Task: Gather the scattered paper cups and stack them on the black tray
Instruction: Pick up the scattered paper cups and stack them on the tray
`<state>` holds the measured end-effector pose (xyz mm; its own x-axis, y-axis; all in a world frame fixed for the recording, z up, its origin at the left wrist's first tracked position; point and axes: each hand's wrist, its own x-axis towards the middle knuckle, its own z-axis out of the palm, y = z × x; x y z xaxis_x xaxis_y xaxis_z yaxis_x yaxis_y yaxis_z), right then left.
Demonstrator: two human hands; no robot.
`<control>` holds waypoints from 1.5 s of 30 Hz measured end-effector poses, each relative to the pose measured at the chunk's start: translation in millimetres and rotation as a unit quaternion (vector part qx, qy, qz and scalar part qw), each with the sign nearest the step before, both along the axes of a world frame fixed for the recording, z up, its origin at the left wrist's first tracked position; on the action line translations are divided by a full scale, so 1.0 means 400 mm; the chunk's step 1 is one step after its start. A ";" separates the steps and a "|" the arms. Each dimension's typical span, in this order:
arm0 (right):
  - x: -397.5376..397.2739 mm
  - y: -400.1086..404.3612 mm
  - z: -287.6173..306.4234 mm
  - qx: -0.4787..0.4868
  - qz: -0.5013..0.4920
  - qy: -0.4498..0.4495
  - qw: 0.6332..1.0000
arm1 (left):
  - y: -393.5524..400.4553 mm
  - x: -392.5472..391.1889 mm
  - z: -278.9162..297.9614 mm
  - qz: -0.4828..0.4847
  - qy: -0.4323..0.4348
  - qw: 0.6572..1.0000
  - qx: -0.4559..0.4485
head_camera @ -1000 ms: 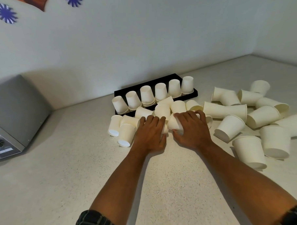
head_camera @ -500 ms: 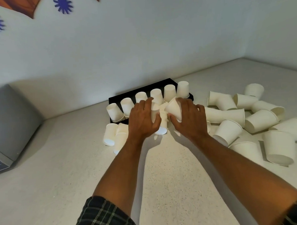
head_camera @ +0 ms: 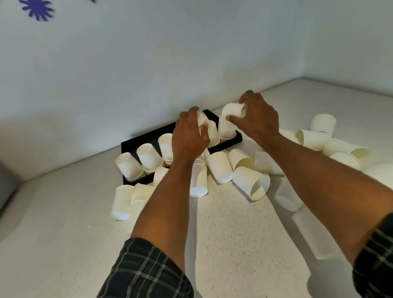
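Left hand [head_camera: 188, 138]: small white paper cup [head_camera: 201, 119] gripped | right hand [head_camera: 256, 119]: second white cup [head_camera: 233, 109] held base-up for nesting on stack [head_camera: 226, 130], flat black rectangular tray [head_camera: 227, 143], desk's far edge

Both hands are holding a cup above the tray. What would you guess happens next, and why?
Probably the right hand lowers its cup onto the upside-down stack right below it at the black tray's right end. That cup is held bottom-up too, so it should slip over the stack.
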<state>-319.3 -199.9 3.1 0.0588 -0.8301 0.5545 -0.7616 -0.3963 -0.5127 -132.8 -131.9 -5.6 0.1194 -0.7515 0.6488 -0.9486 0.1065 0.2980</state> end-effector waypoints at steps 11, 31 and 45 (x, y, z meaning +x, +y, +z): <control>0.027 -0.098 -0.028 0.061 0.047 0.018 0.997 | -0.111 -0.001 -0.024 0.020 -0.043 0.996 0.073; 0.060 -0.150 -0.053 0.199 0.137 0.153 0.958 | -0.113 -0.008 -0.051 0.026 -0.205 0.971 0.119; -0.034 -0.097 -0.008 0.134 0.145 0.238 0.951 | -0.022 -0.036 -0.040 -0.071 -0.295 0.946 0.112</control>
<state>-332.9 -238.9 -0.2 0.4985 -0.8484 0.1781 -0.8108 -0.5291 -0.2504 -147.3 -140.7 -21.5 -0.3256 -0.8599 0.3933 -0.9380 0.2415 -0.2486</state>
